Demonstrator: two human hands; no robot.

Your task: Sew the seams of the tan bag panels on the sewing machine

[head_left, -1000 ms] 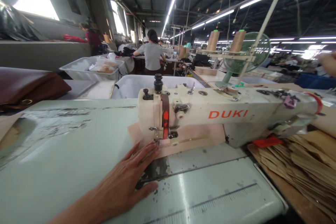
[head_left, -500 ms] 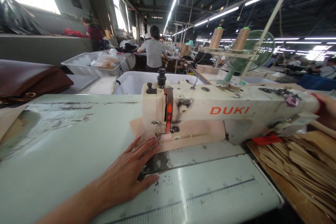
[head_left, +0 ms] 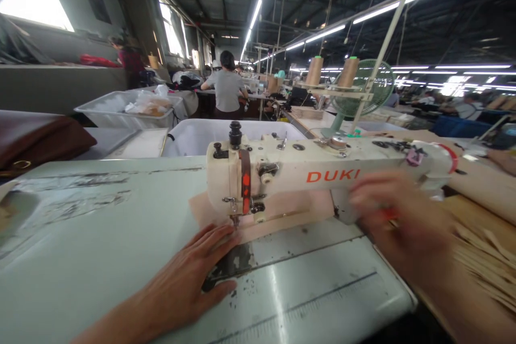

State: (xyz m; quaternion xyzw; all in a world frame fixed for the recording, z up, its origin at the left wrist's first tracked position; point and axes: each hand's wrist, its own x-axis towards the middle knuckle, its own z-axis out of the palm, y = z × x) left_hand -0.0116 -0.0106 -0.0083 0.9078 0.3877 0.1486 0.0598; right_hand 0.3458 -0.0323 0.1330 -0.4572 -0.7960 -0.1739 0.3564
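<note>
Your right hand (head_left: 397,215) is now away from the red ring (head_left: 453,157), your left hand (head_left: 197,266) lies flat, grip released, fingertips at the pale sheet (head_left: 316,204), sheet under the sewing machine (head_left: 282,166), right grip too blurred to tell.

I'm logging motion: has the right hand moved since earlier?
Yes: the right hand moved left along the sewing machine, from its red ring toward its lettering.

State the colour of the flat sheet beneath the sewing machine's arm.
The flat sheet is pale pinkish beige, clearest in the head view.
</note>
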